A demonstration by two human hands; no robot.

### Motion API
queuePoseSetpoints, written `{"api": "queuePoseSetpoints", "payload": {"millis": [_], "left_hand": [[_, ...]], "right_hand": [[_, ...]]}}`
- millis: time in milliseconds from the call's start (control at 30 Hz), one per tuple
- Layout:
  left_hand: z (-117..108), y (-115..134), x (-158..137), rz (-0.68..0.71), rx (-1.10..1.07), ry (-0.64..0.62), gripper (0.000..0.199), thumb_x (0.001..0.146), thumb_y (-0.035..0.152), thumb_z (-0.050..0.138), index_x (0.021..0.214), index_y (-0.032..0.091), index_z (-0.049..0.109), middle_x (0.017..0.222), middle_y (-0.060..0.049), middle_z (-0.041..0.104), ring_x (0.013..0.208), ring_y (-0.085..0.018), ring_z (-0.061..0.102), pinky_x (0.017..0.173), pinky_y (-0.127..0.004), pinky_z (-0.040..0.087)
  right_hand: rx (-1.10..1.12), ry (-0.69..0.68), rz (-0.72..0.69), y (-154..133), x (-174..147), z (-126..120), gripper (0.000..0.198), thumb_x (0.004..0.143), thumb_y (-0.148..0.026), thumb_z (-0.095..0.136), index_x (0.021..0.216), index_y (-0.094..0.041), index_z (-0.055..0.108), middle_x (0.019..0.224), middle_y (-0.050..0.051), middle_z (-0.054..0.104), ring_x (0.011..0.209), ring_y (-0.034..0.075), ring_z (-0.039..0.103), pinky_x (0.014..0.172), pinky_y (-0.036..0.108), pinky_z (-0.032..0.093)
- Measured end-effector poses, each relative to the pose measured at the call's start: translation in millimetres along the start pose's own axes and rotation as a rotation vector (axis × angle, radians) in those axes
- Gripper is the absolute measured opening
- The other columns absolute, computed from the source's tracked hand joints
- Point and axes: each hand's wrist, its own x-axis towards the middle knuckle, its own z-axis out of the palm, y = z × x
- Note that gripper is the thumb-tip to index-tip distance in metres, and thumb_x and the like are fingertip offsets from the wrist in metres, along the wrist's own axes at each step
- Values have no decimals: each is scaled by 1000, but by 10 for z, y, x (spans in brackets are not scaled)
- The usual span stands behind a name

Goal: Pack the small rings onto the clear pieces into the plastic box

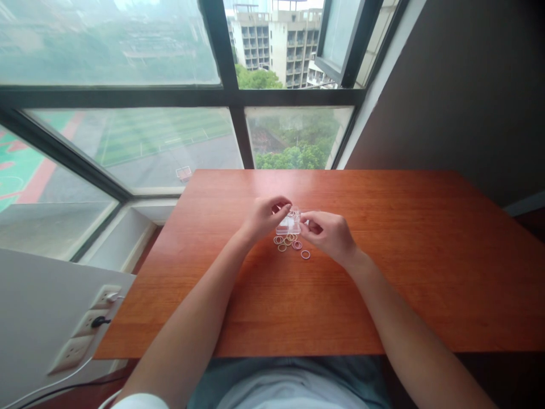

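Observation:
A small clear plastic box point(288, 229) stands on the table between my hands, with a few small rings visible in its far part. My left hand point(264, 217) curls over the box's far left side, thumb and fingertips together; whatever they hold is too small to make out. At the box's right edge, my right hand point(330, 230) has its thumb and forefinger closed on the side wall. Several thin hair ties lie loose just in front of the box, among them a yellowish hair tie point(282, 247) and a pink hair tie point(305, 250).
The reddish-brown wooden table point(426, 255) reaches from my lap to the window frame point(170, 97). A grey wall point(447, 102) rises at the right. Low on the left wall are power sockets point(74, 351) with a black plug point(100, 321) and cables.

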Motion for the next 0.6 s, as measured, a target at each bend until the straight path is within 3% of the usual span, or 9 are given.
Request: {"api": "queuePoseSetpoints", "payload": {"millis": [267, 600], "left_hand": [[-28, 266, -56, -111, -428, -362, 34, 89, 44, 58, 86, 12, 68, 73, -6, 66, 63, -11, 56, 58, -22, 47], [-8, 169, -53, -68, -347, -368, 29, 86, 38, 63, 97, 13, 71, 86, -8, 70, 69, -14, 62, 58, -23, 49]], "right_hand": [[-23, 77, 31, -10, 0, 1, 17, 87, -30, 56, 82, -20, 70, 58, -1, 57, 56, 13, 51, 60, 24, 38], [-6, 49, 88, 29, 5, 5, 16, 87, -29, 57, 90, -21, 71, 65, 0, 64, 60, 14, 56, 61, 24, 40]]}}
